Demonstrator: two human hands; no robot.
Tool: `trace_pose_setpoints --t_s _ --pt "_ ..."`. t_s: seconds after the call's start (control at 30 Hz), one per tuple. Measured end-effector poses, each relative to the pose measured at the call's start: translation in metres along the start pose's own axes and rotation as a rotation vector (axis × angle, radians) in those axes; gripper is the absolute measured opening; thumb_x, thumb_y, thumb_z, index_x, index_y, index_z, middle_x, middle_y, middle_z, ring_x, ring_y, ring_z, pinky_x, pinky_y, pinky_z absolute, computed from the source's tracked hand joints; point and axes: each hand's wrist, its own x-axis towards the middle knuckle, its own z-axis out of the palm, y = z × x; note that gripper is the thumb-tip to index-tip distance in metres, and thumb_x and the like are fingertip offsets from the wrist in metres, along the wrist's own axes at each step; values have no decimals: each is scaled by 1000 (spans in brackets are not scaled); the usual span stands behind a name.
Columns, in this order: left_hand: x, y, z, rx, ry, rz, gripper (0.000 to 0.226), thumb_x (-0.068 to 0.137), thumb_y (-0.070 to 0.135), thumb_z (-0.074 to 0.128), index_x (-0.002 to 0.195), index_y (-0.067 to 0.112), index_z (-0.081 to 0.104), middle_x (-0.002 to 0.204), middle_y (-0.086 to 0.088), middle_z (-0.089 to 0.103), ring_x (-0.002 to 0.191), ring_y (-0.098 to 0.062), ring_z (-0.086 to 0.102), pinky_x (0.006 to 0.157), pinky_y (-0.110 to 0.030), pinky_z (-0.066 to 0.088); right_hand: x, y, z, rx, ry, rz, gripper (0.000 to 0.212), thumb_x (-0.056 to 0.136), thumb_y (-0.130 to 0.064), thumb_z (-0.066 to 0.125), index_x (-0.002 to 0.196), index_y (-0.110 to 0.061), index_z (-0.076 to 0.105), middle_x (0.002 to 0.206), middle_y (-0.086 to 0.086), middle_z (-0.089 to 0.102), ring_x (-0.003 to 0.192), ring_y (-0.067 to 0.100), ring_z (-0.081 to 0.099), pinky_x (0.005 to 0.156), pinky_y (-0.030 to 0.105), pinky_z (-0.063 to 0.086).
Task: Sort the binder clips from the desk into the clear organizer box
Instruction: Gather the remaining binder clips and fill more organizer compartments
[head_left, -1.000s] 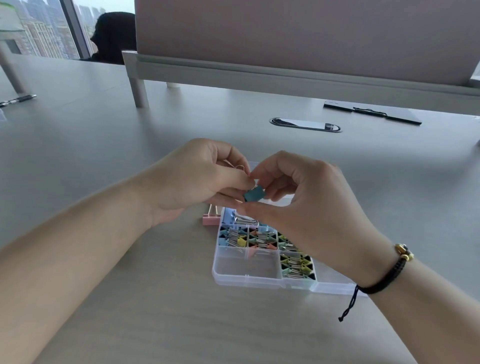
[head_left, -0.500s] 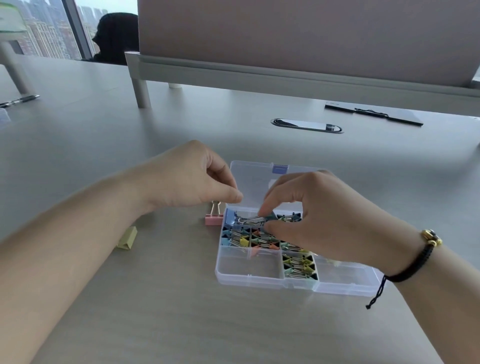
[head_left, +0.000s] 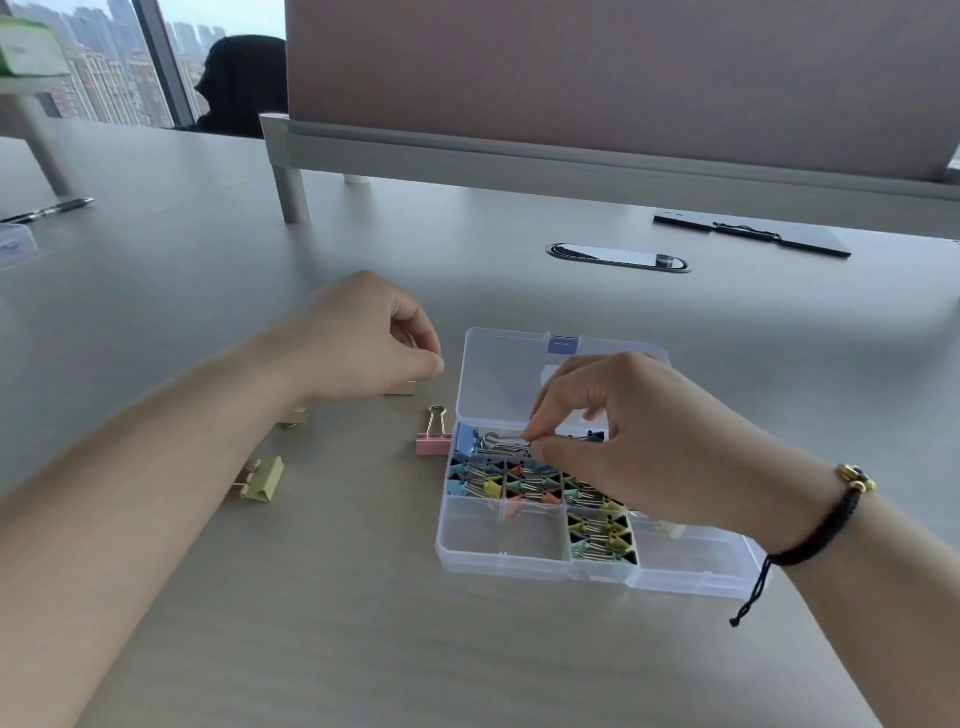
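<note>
1. Step in hand, as I read it: dropping a big blue binder clip (head_left: 470, 439) into the top row of the clear organizer box (head_left: 498, 564). The right hand (head_left: 639, 441) sits over that long compartment, thumb and forefinger pinched on the clip's wire handle (head_left: 506, 441), with the blue body lying at the left end of the row

2. The left hand (head_left: 363, 343) hovers over the desk (head_left: 311, 623) left of the box, fingers curled, thumb meeting fingertip. Can't tell if it's actually got anything; a tan clip (head_left: 401, 388) peeks out right under it

3. Still out on the desk: a pink clip (head_left: 434, 444) touching the box's left wall, a yellow-green clip (head_left: 262, 480) further left, and another tan one (head_left: 293, 417) half hidden by the left forearm. The middle cells are packed with small coloured clips, the front-left cell looks bare

4. Next move, my guess: right hand lets go of the wire once the clip lies flat, left hand picks up the tan clip below it. Those wire arms probably snag on neighbours, so seat it gently

5. Versus a second ago: both hands were together above the box working the blue clip between them. Now they've split, the right has gone down into the box with it and the left has swung out over the loose clips
</note>
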Motion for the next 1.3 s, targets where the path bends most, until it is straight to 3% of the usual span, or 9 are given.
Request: trace_pose_setpoints --t_s 0.2,0.3,0.43,0.57,0.73,0.9,1.03,1.13,1.3 --pt "-3 -11 -22 -47 143 -77 7 87 25 67 83 26 73 77 11 68 70 -1 61 57 -15 42 2 -10 -1 102 84 19 6 88 -42 65 92 -44 69 103 -25 66 94 -2 59 68 9 40" --pt "-15 -23 -31 -74 79 -63 17 89 45 63 98 31 69 101 13 68 94 -6 64 78 -20 47 15 -26 1 46 88 -28 16 89 -45 63 104 -44 67 111 -27 64 89 -9 55 68 3 36" --pt "-57 -50 -40 86 -238 -11 85 57 88 56 134 63 28 152 24 24 141 1 21 113 -29 26 37 -52 9 -262 -46 -145 40 85 -60 60 120 -41 61 114 -20 62 111 3 49 95 27 38" --pt "-90 -76 -32 198 -293 -11 117 42 95 60 135 72 -6 161 21 -8 149 -4 -9 122 -37 12 55 -72 12 -533 -100 -172 36 85 -55 60 114 -35 63 108 -12 66 118 16 48 102 39 35" --pt "-88 -82 -15 291 -152 -8 92 61 96 32 142 54 19 155 19 17 145 -7 13 119 -35 19 65 -91 14 -708 -188 -221 21 89 -36 59 108 -28 64 105 -6 67 108 19 56 101 42 39" --pt "-85 -80 -7 285 16 84 33 84 71 34 96 41 41 111 20 43 111 -7 37 93 -31 38 71 -97 19 -638 -245 -218 14 92 -36 59 103 -30 67 97 -11 65 100 14 56 101 39 37" --pt "-87 -77 -6 342 137 148 22 91 55 39 83 35 38 91 15 45 87 -6 39 70 -29 39 76 -101 21 -387 -343 -155 11 88 -35 62 96 -35 70 84 -18 60 85 8 54 79 26 43" --pt "-89 -76 -5 356 219 164 22 89 47 43 79 29 36 83 12 45 79 -10 43 62 -29 36 86 -99 22 -233 -218 -106 11 90 -28 60 94 -33 70 86 -16 60 83 9 57 69 22 45" --pt "-87 -77 -6 319 267 155 19 89 42 46 82 27 36 81 11 47 75 -16 47 61 -31 35 116 -94 39 -226 -14 8 13 89 -23 57 101 -26 63 104 -2 59 95 22 60 77 32 50"
